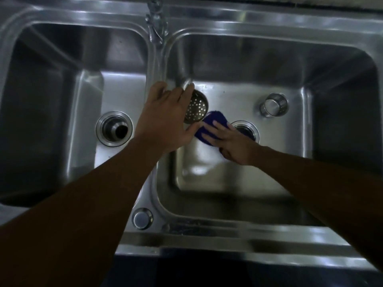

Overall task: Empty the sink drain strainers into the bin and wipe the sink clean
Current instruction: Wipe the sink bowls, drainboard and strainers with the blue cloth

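1. The left hand (165, 114) reaches over the divider of the double steel sink (207, 230) and grips a perforated drain strainer (195, 107), fingers curled over its far rim and the thumb stretched along its near edge; the strainer is tilted so its holed bottom faces the camera, above the floor of the right basin
2. The right hand (230, 139) lies flat and spread, fingers extended, pressing a blue cloth (209, 126) against the floor of the right basin; the hand is not clenched, only pushing down on the cloth
3. The left thumb tip sits just beside the right hand's fingertips (215, 123) at the cloth's edge; whether they touch cannot be told
4. The cloth lies just beside the right drain opening (246, 131), which is open and partly covered by the right hand
5. A second strainer (274, 104) lies on its side on the right basin floor, well apart from both hands
6. The left drain opening (114, 128) in the left basin stands open, with no strainer in it
7. Water (158, 48) runs down from the tap (154, 3) onto the divider, just behind the left hand
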A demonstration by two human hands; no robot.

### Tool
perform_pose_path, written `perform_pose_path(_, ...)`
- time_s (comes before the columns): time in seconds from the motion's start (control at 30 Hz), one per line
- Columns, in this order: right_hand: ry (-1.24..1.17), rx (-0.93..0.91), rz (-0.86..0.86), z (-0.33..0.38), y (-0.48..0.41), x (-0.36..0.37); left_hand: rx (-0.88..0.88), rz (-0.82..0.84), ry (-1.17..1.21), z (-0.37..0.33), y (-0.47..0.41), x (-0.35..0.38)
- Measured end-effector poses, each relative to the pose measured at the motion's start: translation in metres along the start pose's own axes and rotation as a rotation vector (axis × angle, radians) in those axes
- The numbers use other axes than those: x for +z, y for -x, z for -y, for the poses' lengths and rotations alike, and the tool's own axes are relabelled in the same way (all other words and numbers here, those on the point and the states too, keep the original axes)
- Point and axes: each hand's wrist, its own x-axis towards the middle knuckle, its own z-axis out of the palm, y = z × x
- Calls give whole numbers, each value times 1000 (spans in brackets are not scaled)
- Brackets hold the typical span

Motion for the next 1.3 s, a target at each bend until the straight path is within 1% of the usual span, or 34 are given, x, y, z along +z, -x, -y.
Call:
perform_pose_path(0.07, 0, 104, -51, 16, -17, 2, 2, -11, 7, 0, -1, 0)
perform_pose_path(0.1, 13, 112, -36, 24, -23, 5, 2, -8, 2, -1, -1, 0)
perform_pose_path(0.13, 44, 80, 12, 33, -27, 7, -1, -2, -8, -1, -2, 0)
perform_pose_path(0.23, 128, -139, 171, 61, -30, 11, 3, 48, -90, -1, -2, -2)
perform_pose_path(0.33, 176, -351, 321, 81, -4, 16, -24, 136, -151, -11, -4, -4)
perform_pose_path(0.4, 230, -413, 402, 73, 25, 12, -54, 201, -217, -23, -11, -5)
perform_pose_path(0.47, 159, -399, 416, 46, 50, 0, -18, 271, -330, -38, -20, -1)
perform_pose_path(0.53, 44, -264, 409, 15, 65, -10, 8, 315, -353, -47, -31, 9)
perform_pose_path(0.6, -23, -111, 359, -5, 66, -15, -30, 310, -290, -50, -43, 24)
perform_pose_path(0.67, -13, -35, 338, -8, 57, -13, -99, 307, -189, -48, -55, 40)
perform_pose_path(0.73, -18, -4, 310, 1, 53, -4, -149, 334, -103, -45, -67, 55)
perform_pose_path(0.83, -10, -17, 241, 20, 56, 14, -202, 335, 1, -40, -81, 70)
perform_pose_path(0.9, -22, -106, 243, 29, 57, 18, -225, 320, 70, -38, -87, 76)
perform_pose_path(0.97, -91, -171, 237, 33, 56, 17, -242, 317, 112, -38, -90, 80)
perform_pose_path(1.1, -156, -168, 142, 31, 54, 14, -256, 307, 142, -39, -94, 86)
perform_pose_path(1.17, -130, -168, 95, 29, 52, 17, -262, 303, 151, -39, -95, 87)
perform_pose_path(1.3, 37, -201, -38, 21, 52, 28, -249, 313, 145, -38, -92, 85)
